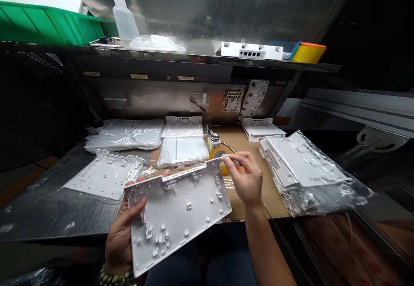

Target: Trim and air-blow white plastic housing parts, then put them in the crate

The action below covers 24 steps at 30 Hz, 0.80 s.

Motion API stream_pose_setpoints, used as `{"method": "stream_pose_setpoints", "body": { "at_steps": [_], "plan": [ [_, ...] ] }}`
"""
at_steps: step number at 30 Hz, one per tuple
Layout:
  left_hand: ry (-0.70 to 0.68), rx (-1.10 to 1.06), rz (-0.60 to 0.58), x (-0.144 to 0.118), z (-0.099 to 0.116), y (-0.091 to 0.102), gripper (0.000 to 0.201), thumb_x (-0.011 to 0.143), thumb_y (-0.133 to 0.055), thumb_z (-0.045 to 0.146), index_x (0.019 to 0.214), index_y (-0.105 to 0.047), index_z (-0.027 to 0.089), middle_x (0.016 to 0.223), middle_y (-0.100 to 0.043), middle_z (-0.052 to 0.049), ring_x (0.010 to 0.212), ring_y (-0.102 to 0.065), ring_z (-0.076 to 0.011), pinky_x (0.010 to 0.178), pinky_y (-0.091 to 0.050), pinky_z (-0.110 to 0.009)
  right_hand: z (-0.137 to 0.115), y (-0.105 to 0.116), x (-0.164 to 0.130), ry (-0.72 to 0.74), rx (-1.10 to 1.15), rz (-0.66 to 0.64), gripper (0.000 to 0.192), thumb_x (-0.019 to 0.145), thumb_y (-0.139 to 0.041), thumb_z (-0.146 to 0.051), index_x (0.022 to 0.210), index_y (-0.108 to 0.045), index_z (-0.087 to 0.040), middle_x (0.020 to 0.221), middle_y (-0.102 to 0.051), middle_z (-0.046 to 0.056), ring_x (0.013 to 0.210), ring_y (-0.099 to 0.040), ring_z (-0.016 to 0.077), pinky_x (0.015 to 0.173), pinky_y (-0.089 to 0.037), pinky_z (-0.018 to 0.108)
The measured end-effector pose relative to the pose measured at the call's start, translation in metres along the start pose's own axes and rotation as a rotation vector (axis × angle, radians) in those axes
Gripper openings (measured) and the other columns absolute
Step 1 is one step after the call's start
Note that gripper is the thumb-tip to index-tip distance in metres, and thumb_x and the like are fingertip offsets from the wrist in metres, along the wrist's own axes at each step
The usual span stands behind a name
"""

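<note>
Over the near edge of the brown cardboard surface (pixel 274 204), a white rectangular plastic panel (pixel 181 223) faced the wearer, long axis rising rightward. The left hand (pixel 122 230) clamped its left end; the right hand (pixel 247 180) pinched its upper-right corner.

The white housing shell (pixel 177 221) at six o'clock looks like smooth, matt plastic. Glossy, crinkled clear film (pixel 343 200) wraps the bagged shells (pixel 310 163) at four; the squeeze bottle (pixel 126 22) at eleven is translucent plastic, and the desk (pixel 39 210) at eight is streaked metal.
</note>
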<state>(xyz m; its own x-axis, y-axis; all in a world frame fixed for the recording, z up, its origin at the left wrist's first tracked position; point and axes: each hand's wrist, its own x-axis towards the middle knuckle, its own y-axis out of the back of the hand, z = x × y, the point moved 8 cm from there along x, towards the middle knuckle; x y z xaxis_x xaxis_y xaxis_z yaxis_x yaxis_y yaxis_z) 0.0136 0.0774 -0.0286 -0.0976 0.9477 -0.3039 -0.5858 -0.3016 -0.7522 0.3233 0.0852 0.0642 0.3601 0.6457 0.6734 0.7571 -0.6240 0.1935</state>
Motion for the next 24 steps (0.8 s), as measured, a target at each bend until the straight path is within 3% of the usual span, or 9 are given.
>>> {"method": "stream_pose_setpoints", "body": {
  "at_steps": [2, 7, 10, 13, 17, 21, 24],
  "plan": [
    [0.006, -0.008, -0.041, 0.0, 0.002, -0.004, 0.069, 0.088, -0.068, 0.01, 0.15, -0.054, 0.036, 0.119, -0.08, -0.002, 0.122, -0.07, -0.033, 0.118, -0.047, -0.052, 0.013, -0.001, 0.002, -0.011, -0.051, -0.009, 0.012, 0.097, -0.07, -0.029, 0.095, -0.08, -0.022, 0.09, -0.067, 0.003, 0.082, -0.063, 0.0164, 0.077, -0.053, 0.032],
    [0.158, -0.053, -0.395, -0.006, 0.005, -0.025, 0.07, 0.093, -0.055, 0.009, 0.156, -0.047, 0.038, 0.137, -0.072, -0.004, 0.13, -0.064, -0.0337, 0.117, -0.047, -0.054, 0.082, -0.02, 0.018, 0.005, -0.332, -0.101, 0.028, 0.094, -0.07, -0.044, 0.083, -0.08, -0.019, 0.081, -0.071, 0.003, 0.074, -0.061, 0.0157, 0.065, -0.046, 0.027],
    [0.213, -0.091, -0.434, -0.008, 0.011, -0.021, 0.067, 0.095, -0.053, 0.013, 0.158, -0.045, 0.037, 0.14, -0.07, -0.005, 0.134, -0.06, -0.0349, 0.119, -0.042, -0.055, 0.123, -0.033, 0.026, 0.004, -0.374, -0.162, 0.036, 0.086, -0.076, -0.053, 0.074, -0.079, -0.019, 0.072, -0.07, 0.004, 0.069, -0.056, 0.016, 0.061, -0.042, 0.028],
    [0.243, -0.108, -0.432, -0.011, 0.017, -0.01, 0.066, 0.095, -0.049, 0.013, 0.158, -0.046, 0.03, 0.141, -0.069, -0.009, 0.136, -0.058, -0.036, 0.121, -0.038, -0.056, 0.149, -0.029, 0.022, -0.043, -0.42, -0.201, 0.044, 0.085, -0.072, -0.061, 0.086, -0.082, -0.018, 0.085, -0.076, 0.01, 0.078, -0.062, 0.0208, 0.071, -0.048, 0.033],
    [0.218, -0.115, -0.331, -0.02, 0.029, 0.024, 0.056, 0.098, -0.047, 0.021, 0.153, -0.052, 0.03, 0.141, -0.069, -0.007, 0.136, -0.058, -0.0371, 0.119, -0.041, -0.057, 0.177, 0.008, -0.004, -0.2, -0.556, -0.218, 0.059, 0.096, -0.043, -0.057, 0.104, -0.08, -0.012, 0.109, -0.075, 0.021, 0.1, -0.066, 0.034, 0.093, -0.05, 0.052],
    [0.101, -0.153, -0.105, -0.042, 0.051, 0.079, 0.049, 0.099, -0.053, 0.045, 0.148, -0.055, 0.043, 0.137, -0.071, 0.003, 0.133, -0.06, -0.0371, 0.112, -0.048, -0.058, 0.21, 0.04, -0.027, -0.375, -0.709, -0.311, 0.07, 0.077, -0.055, -0.061, 0.113, -0.076, -0.005, 0.112, -0.072, 0.031, 0.104, -0.067, 0.048, 0.09, -0.051, 0.064],
    [0.053, -0.139, 0.005, -0.069, 0.073, 0.127, 0.056, 0.096, -0.054, 0.044, 0.152, -0.049, 0.045, 0.135, -0.072, 0.004, 0.129, -0.063, -0.038, 0.106, -0.053, -0.061, 0.23, 0.052, -0.028, -0.5, -0.748, -0.381, 0.069, 0.068, -0.058, -0.059, 0.113, -0.076, -0.009, 0.103, -0.076, 0.027, 0.095, -0.071, 0.0482, 0.079, -0.056, 0.06]
  ]
}}
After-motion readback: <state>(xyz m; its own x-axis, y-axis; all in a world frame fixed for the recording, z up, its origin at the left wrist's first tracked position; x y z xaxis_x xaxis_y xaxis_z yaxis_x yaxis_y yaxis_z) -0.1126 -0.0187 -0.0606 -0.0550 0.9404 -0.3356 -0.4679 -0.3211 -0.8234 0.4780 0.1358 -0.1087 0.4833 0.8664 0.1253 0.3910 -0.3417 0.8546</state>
